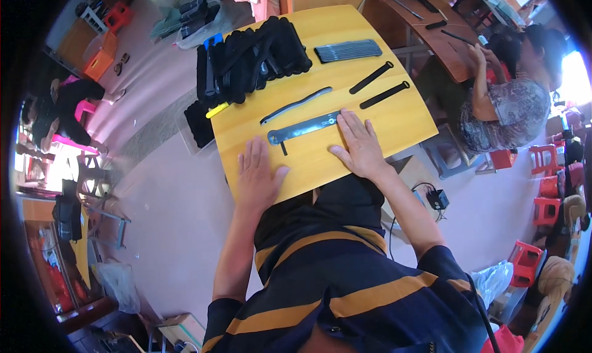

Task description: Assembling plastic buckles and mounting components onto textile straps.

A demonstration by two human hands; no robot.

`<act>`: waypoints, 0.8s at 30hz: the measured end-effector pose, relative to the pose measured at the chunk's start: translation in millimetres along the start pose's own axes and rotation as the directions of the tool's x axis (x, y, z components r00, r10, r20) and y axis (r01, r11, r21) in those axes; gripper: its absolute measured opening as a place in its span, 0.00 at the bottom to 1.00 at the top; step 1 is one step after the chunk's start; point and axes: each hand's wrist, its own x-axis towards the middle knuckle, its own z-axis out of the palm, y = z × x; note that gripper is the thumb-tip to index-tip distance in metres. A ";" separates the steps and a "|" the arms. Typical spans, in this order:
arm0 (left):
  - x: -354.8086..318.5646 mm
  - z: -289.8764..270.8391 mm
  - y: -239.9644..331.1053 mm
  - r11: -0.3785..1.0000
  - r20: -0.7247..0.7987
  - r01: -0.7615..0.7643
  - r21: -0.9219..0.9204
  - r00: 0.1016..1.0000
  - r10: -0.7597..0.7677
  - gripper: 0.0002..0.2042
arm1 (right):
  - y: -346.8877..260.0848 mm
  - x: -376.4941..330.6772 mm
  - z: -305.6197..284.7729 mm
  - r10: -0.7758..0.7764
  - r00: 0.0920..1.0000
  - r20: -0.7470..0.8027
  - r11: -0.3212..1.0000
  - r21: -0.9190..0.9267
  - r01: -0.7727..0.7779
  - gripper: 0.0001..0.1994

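From where I stand, the shiny grey strip (302, 129) lies between the two hands, its left end just right of the left hand's fingertips, its right end against the right hand's. The right hand (361, 144) is flat, thumb spread wide, fingers a little apart, forefinger touching the strip (lightly or firmly, I can't tell). The left hand (257, 177) rests palm down on the yellow table (314, 174), fingers slightly parted, thumb out. Beyond the right fingers lie two black straps (385, 95).

Short-sleeved navy shirt (345, 268), mustard stripes (382, 292), black trousers (357, 199), black cable (485, 311), bare fingers (256, 156)
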 end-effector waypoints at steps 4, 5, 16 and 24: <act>-11.4 -6.5 -3.8 0.978 -0.145 -0.004 -0.207 0.989 -0.026 0.40 | 9.0 3.0 -9.4 0.010 0.989 -0.150 0.993 0.119 0.008 0.39; -15.1 -12.6 -0.9 0.980 -0.159 -0.028 -0.199 0.987 -0.004 0.38 | 15.4 5.4 -11.7 0.037 0.971 -0.235 0.987 0.158 0.000 0.38; -42.5 -45.0 42.8 0.911 -0.199 -0.255 -0.324 0.960 0.198 0.30 | 44.9 -8.8 -18.7 0.162 0.985 -0.064 0.984 -0.061 -0.166 0.33; -57.2 -140.5 78.4 -0.581 -0.207 0.117 -0.806 0.863 0.461 0.24 | 13.7 -66.8 -44.5 0.086 0.990 -0.111 0.996 0.029 -0.084 0.37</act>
